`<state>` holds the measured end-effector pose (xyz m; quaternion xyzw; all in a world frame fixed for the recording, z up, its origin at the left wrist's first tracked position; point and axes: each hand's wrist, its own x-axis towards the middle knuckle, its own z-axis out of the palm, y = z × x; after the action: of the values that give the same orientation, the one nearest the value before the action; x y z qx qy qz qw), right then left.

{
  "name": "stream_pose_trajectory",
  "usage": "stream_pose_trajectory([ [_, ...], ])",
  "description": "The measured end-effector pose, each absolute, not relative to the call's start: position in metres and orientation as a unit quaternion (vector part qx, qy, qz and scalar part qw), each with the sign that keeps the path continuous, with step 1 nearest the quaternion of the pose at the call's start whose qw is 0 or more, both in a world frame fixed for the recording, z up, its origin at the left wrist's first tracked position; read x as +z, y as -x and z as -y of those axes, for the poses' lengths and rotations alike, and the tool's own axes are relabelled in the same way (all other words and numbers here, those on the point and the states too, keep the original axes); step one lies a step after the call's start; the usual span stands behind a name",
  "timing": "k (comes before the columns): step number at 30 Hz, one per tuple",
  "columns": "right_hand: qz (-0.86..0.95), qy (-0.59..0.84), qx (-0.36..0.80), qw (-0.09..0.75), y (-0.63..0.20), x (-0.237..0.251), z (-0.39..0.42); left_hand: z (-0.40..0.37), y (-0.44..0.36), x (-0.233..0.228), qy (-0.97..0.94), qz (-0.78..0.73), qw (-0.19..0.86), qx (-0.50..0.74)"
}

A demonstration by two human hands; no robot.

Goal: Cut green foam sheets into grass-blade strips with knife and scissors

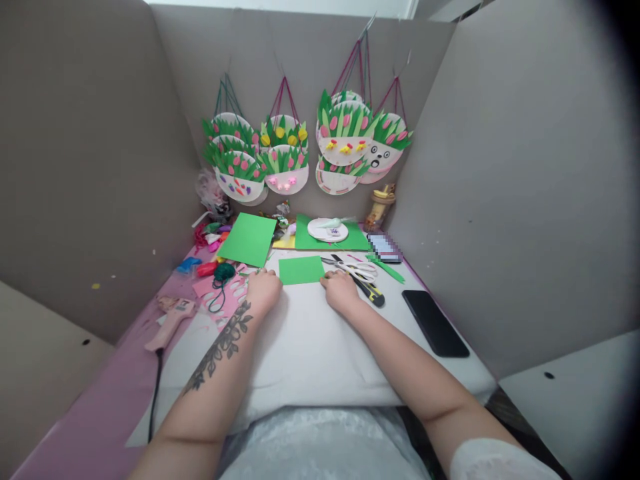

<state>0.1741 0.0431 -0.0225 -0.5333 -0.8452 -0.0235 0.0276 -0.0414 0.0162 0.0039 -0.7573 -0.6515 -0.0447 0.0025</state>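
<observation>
Green sheet (301,270): I see it flat on the white work surface (310,347), between both hands.
Left hand (263,291): fingers curled together, pressing its left edge.
Right hand (341,291): fingers bunched at its right edge.
Scissors (353,268): just beside my right hand.
Phone (435,323): further right, well apart.

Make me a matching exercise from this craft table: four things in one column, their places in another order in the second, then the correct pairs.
Things
1. small green paper
2. black phone
3. pink glue gun
4. white-handled scissors

Places
A. left edge of the table, on the pink sheet
B. between the left hand and the right hand
C. just beyond the right hand
D. flat at the right, near the cardboard wall

Pairs: 1-B, 2-D, 3-A, 4-C
</observation>
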Motion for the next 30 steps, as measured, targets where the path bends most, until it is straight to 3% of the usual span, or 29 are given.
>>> stream_pose_trajectory([
  [5, 0.826, 0.561, -0.005, 0.054, -0.183, -0.026, -0.053, -0.025, 0.055, 0.002, 0.717, 0.695, 0.009, -0.056],
  [12, 0.823, 0.526, 0.06, 0.205, -0.187, -0.04, -0.069, -0.039, 0.053, -0.011, 0.746, 0.636, -0.029, -0.193],
  [21, 0.874, 0.451, 0.072, 0.165, -0.179, -0.042, -0.066, -0.041, 0.036, -0.023, 0.824, 0.541, -0.094, -0.14],
  [30, 0.869, 0.459, 0.069, 0.172, -0.169, -0.04, -0.062, -0.036, 0.027, -0.018, 0.806, 0.569, -0.081, -0.141],
])
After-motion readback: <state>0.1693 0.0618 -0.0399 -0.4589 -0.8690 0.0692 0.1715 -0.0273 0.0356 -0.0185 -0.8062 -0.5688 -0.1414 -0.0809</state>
